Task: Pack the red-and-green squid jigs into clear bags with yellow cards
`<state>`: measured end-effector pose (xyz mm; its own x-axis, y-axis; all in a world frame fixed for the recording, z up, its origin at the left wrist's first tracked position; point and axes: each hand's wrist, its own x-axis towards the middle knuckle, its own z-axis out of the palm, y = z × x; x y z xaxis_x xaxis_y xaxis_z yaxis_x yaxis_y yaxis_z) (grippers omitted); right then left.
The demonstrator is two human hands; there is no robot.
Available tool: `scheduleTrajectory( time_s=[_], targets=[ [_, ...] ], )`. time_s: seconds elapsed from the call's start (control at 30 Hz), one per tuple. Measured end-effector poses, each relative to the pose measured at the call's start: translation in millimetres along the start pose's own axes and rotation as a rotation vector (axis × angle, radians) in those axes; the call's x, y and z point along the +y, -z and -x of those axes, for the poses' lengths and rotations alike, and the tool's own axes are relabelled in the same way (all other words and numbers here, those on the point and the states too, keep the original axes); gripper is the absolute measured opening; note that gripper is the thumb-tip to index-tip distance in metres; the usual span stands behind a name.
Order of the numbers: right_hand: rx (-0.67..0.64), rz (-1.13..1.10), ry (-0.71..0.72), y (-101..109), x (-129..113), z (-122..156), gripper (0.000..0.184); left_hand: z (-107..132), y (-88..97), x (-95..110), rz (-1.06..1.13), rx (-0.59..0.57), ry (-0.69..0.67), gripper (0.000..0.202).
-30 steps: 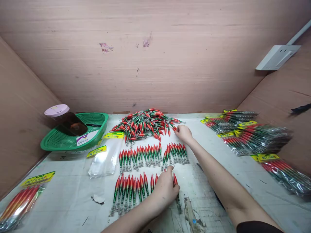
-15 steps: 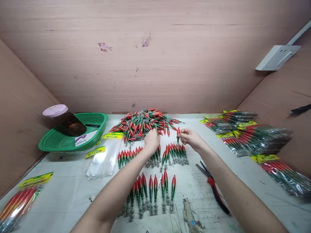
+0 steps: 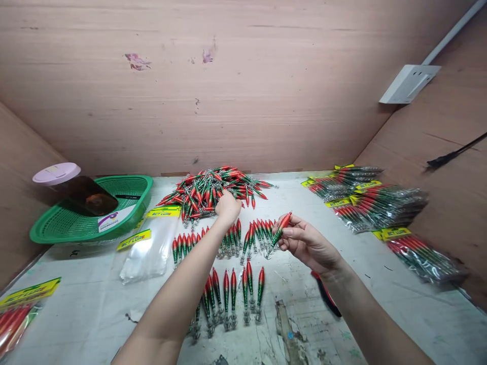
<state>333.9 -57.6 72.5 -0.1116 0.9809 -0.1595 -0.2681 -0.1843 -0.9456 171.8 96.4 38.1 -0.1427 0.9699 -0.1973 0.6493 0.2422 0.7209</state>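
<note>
- Right hand: fingers grip one red-and-green, spindle-shaped lure, tilted, near the rear lure row's right end.
- Left hand: at the red-and-green lure heap on the whitish desk; finger closure cannot be determined.

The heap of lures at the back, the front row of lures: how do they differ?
The heap of lures lies jumbled, pointing many ways; the front row of lures lies side by side, red ends pointing much the same way. The heap is larger, with many more pieces than the front row shows. Both are red and green.
</note>
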Motion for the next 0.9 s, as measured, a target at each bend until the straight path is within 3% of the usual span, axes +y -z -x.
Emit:
scheduleTrajectory(
  time_s=[0.17,0.4,0.53,0.6,0.67,0.77,0.83,0.9],
  targets=[
    [0.08,0.121,-0.007,9.4,22.8,3.7,0.036,10.1,24.4,-8.9,0.309,-0.125,-0.027,0.032],
    [0.102,0.408,-0.251,2.4,98.5,24.8,0.033,59.0,46.1,-18.5,0.793,-0.508,-0.082,0.017],
    [0.104,0.549,-0.192,-10.3,103.0,34.2,0.025,81.1,51.8,-22.9,0.931,-0.645,-0.046,0.022],
    [0.134,0.628,-0.038,-13.8,88.9,35.5,0.017,89.6,52.7,-24.2,0.989,-0.712,-0.022,0.024],
    [0.201,0.756,0.287,-15.4,69.5,35.1,0.012,97.6,52.5,-24.2,1.049,-0.797,0.002,0.025],
    [0.227,0.987,0.871,-15.1,43.0,32.9,0.032,109.3,50.3,-21.9,1.09,-0.894,0.023,0.024],
    [0.155,1.124,1.098,-13.6,32.4,31.8,0.048,116.5,48.4,-20.0,1.097,-0.915,0.042,0.026],
    [0.08,1.256,1.215,-11.7,27.8,32.3,0.055,122.7,47.1,-19.1,1.105,-0.925,0.061,0.03]
  ],
)
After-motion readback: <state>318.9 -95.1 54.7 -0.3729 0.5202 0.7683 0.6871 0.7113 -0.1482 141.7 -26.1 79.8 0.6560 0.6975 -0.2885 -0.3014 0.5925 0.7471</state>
